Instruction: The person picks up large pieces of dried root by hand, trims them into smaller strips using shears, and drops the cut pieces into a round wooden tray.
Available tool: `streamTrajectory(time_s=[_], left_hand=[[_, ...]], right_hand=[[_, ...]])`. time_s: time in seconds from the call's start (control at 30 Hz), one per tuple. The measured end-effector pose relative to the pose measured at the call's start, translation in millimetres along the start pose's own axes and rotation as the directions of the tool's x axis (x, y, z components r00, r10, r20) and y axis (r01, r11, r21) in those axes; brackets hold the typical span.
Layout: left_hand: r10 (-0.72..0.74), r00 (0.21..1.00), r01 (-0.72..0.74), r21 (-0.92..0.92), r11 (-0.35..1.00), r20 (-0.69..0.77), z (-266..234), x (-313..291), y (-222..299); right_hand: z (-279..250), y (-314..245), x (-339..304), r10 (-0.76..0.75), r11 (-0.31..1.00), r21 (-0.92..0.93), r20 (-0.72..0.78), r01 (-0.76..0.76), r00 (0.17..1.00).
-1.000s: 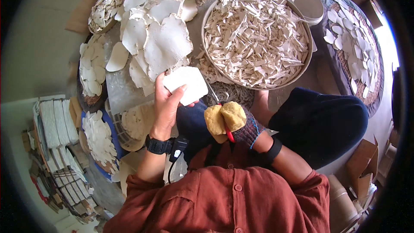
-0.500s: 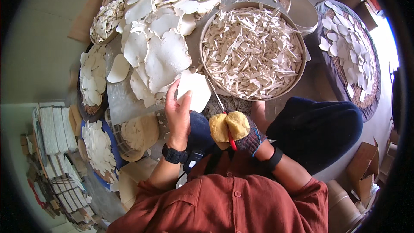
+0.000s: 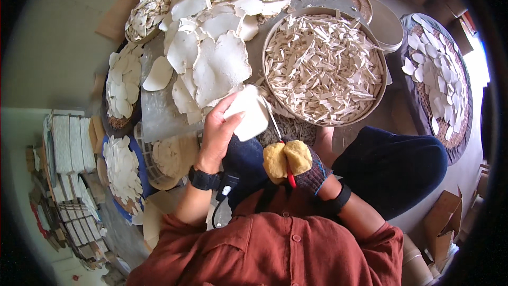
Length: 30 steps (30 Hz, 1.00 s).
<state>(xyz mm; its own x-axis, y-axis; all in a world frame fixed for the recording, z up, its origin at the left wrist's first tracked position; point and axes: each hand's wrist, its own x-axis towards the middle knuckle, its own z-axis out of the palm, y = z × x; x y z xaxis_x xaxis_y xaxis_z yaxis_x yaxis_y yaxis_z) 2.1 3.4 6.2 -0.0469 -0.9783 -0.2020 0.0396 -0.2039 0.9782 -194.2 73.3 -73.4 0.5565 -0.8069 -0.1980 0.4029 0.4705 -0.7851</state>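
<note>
A thin, cream-white flat piece (image 3: 248,114) with rounded corners is pinched between the thumb and fingers of my bare left hand (image 3: 216,135). My right hand (image 3: 313,177), in a dark knitted glove, is closed around red-handled scissors (image 3: 274,121). Thick yellow foam-like padding (image 3: 297,157) wraps the scissors' handles and hides part of the grip. The blades point away from me, along the right edge of the piece; whether they touch it I cannot tell. Beyond my left hand lie large, ragged-edged white sheets (image 3: 219,69) in a heap.
A round tray (image 3: 264,74) full of narrow offcuts stands ahead, right of centre. Trimmed pieces cover a round woven tray (image 3: 410,87) at far right and others (image 3: 123,82) at left. Pale shreds (image 3: 288,127) lie below the central tray. A cardboard box (image 3: 443,217) stands at lower right.
The whole view has shifted, so the surroundings sit farther right. In my left hand the piece has turned and tilted slightly. My right hand still grips the scissors.
</note>
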Motion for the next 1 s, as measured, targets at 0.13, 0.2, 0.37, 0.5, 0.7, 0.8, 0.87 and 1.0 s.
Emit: streamTrajectory(time_s=[0.13, 0.2, 0.37, 0.5, 0.7, 0.8, 0.87, 1.0], left_hand=[[-0.056, 0.997, 0.056, -0.006, 0.998, 0.048, -2.2, -4.4, 3.1], [-0.076, 0.997, 0.077, -0.007, 0.997, 0.029, -7.1, -6.7, -0.7], [-0.068, 0.994, 0.065, 0.031, 0.997, 0.089, -7.1, -12.7, 4.5], [-0.102, 0.989, 0.099, 0.029, 0.995, 0.106, -13.0, -15.4, -0.3], [-0.096, 0.988, 0.095, 0.008, 0.995, 0.120, -13.8, -16.8, -1.8], [-0.098, 0.989, 0.095, 0.034, 0.995, 0.108, -19.6, -19.0, -2.4], [-0.083, 0.978, 0.061, 0.116, 0.991, 0.190, -21.0, -17.4, 4.0], [-0.089, 0.949, 0.041, 0.160, 0.986, 0.303, -32.7, -10.1, 17.1]], right_hand=[[1.3, -3.3, 4.9, -0.060, 0.978, -0.198, 0.030, 0.064, 0.998], [1.2, 5.2, 8.6, -0.077, 0.920, -0.381, 0.058, 0.093, 0.995], [-1.7, -0.6, 7.8, 0.054, 0.883, -0.469, 0.074, -0.013, 0.996], [11.0, -21.1, 9.8, 0.143, 0.908, -0.402, 0.037, -0.116, 0.989], [1.8, -7.4, 4.8, 0.005, 0.805, -0.588, 0.145, 0.082, 0.989], [10.2, -21.1, 4.7, 0.175, 0.797, -0.599, 0.110, -0.075, 0.978], [12.4, -16.2, -0.6, -0.097, 0.951, -0.288, 0.066, 0.112, 0.993], [9.0, -24.6, -4.3, 0.034, 0.999, -0.026, 0.002, -0.034, 0.999]])
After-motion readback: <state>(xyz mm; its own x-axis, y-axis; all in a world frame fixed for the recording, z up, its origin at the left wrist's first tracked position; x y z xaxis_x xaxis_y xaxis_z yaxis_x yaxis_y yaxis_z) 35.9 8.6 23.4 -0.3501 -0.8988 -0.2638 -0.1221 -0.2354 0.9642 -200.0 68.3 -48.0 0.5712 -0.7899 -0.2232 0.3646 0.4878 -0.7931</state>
